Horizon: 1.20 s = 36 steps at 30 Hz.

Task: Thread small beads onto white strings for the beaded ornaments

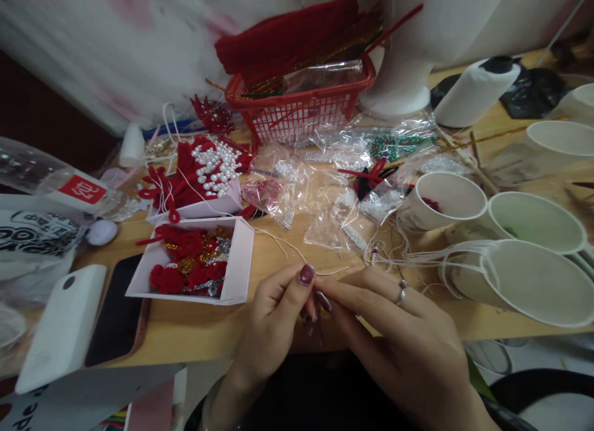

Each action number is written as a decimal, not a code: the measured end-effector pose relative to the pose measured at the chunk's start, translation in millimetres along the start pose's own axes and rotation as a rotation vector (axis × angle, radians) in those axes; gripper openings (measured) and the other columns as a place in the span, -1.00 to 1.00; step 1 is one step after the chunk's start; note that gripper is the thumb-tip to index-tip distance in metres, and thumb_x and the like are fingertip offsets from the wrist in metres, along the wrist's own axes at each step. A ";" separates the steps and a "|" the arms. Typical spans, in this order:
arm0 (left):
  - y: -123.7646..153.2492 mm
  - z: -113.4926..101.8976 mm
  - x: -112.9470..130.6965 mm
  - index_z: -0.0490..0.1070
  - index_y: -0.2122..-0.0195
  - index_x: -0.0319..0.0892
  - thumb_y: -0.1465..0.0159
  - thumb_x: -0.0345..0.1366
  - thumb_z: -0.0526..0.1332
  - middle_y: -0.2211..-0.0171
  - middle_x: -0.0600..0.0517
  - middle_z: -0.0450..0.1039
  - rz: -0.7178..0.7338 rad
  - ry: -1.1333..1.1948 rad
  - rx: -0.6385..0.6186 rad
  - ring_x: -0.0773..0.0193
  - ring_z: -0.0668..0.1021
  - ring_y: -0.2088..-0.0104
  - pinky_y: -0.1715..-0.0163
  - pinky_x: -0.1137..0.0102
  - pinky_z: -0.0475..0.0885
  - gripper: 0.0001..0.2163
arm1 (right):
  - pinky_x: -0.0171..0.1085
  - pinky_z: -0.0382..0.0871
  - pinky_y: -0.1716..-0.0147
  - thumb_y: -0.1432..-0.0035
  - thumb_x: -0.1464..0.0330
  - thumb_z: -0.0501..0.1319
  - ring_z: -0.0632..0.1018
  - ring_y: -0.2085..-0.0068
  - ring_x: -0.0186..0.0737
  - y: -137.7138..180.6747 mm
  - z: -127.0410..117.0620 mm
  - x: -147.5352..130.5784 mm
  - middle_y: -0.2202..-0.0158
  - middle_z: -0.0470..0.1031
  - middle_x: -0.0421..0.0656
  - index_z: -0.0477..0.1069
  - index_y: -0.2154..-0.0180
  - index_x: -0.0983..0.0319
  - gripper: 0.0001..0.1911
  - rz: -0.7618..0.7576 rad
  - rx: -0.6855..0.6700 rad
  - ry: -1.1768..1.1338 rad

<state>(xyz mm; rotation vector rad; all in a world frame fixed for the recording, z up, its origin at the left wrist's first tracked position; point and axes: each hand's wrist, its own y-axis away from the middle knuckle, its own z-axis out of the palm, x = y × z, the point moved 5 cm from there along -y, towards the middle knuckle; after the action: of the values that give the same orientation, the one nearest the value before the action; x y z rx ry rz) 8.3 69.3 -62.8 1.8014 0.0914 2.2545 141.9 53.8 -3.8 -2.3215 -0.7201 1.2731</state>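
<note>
Over table's (195, 332) near edge, left hand (273, 322) and right hand (394, 332) pinch white thread (297, 252), box (241, 264) just left

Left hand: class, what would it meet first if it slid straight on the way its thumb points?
Pinching a thread, the left hand points away and rightward. Past bare table, it would probably first meet the clear bags; depth is uncertain.

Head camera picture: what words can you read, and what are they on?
"de": end of a word on the white sheet, bottom left.
Too blurred to read: white characters on the red label of the plastic bottle.
Too blurred to read: black lettering on the white bag.
</note>
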 end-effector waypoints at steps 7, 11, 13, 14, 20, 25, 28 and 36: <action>-0.1 -0.7 -3.0 0.32 0.57 -0.16 -0.38 0.01 0.14 0.60 0.12 0.27 -0.002 0.066 -0.042 0.36 0.38 0.54 0.49 0.46 0.30 -0.55 | -0.43 0.48 0.32 -0.25 0.51 0.21 0.59 0.36 -0.39 2.8 2.3 4.8 0.35 0.63 -0.18 0.50 0.14 0.28 -0.85 0.097 0.021 -0.033; 0.7 0.6 -2.7 0.34 0.57 -0.17 -0.39 -0.01 0.13 0.60 0.11 0.29 -0.008 0.059 -0.077 0.37 0.38 0.56 0.52 0.46 0.28 -0.55 | -0.43 0.48 0.30 -0.25 0.54 0.20 0.61 0.34 -0.38 2.9 2.6 4.4 0.35 0.63 -0.18 0.50 0.15 0.26 -0.84 0.073 0.037 -0.018; 0.8 0.7 -2.6 0.36 0.56 -0.17 -0.39 -0.01 0.14 0.59 0.11 0.31 -0.006 0.047 -0.076 0.38 0.39 0.55 0.51 0.48 0.27 -0.56 | -0.43 0.48 0.28 -0.24 0.57 0.21 0.60 0.33 -0.39 2.6 2.7 3.6 0.35 0.63 -0.18 0.50 0.16 0.27 -0.83 0.056 0.044 -0.017; 0.8 0.6 -2.8 0.37 0.56 -0.17 -0.39 -0.01 0.15 0.59 0.11 0.32 -0.006 0.041 -0.075 0.39 0.39 0.53 0.50 0.48 0.27 -0.56 | -0.44 0.49 0.27 -0.24 0.57 0.22 0.59 0.33 -0.39 2.4 2.8 3.1 0.35 0.62 -0.18 0.50 0.17 0.27 -0.83 0.049 0.043 -0.014; -0.2 -0.3 -4.5 0.38 0.55 -0.18 -0.39 -0.01 0.14 0.58 0.10 0.33 0.008 0.054 -0.063 0.39 0.40 0.51 0.46 0.48 0.29 -0.56 | -0.45 0.49 0.26 -0.23 0.57 0.23 0.59 0.34 -0.41 2.6 1.6 2.5 0.36 0.62 -0.20 0.51 0.17 0.28 -0.83 0.050 0.064 -0.031; -0.3 3.2 -4.7 0.32 0.54 -0.16 -0.41 0.01 0.09 0.57 0.10 0.30 -0.023 0.097 -0.106 0.36 0.39 0.55 0.51 0.46 0.29 -0.55 | -0.45 0.48 0.33 -0.22 0.51 0.25 0.59 0.39 -0.41 4.1 2.9 7.0 0.39 0.63 -0.22 0.53 0.18 0.26 -0.87 0.123 0.068 -0.038; -0.2 3.2 -2.9 0.31 0.55 -0.17 -0.40 0.02 0.09 0.58 0.10 0.29 -0.022 0.074 -0.095 0.36 0.39 0.54 0.50 0.46 0.29 -0.55 | -0.44 0.49 0.34 -0.21 0.51 0.27 0.59 0.39 -0.39 3.9 4.5 6.6 0.39 0.62 -0.23 0.53 0.20 0.24 -0.87 0.121 0.066 -0.036; -0.5 2.0 -0.6 0.33 0.56 -0.17 -0.37 0.03 0.15 0.56 0.07 0.33 0.008 0.002 -0.059 0.36 0.38 0.51 0.48 0.47 0.27 -0.55 | -0.38 0.52 0.33 -0.18 0.59 0.25 0.60 0.40 -0.34 0.6 0.4 3.0 0.42 0.61 -0.20 0.50 0.22 0.21 -0.81 0.065 0.093 -0.022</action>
<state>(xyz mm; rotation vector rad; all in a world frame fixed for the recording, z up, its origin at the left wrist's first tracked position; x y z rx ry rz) 10.4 69.4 -63.0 1.7722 0.0176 2.2401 143.0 55.2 -6.3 -2.2763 -0.5845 1.3324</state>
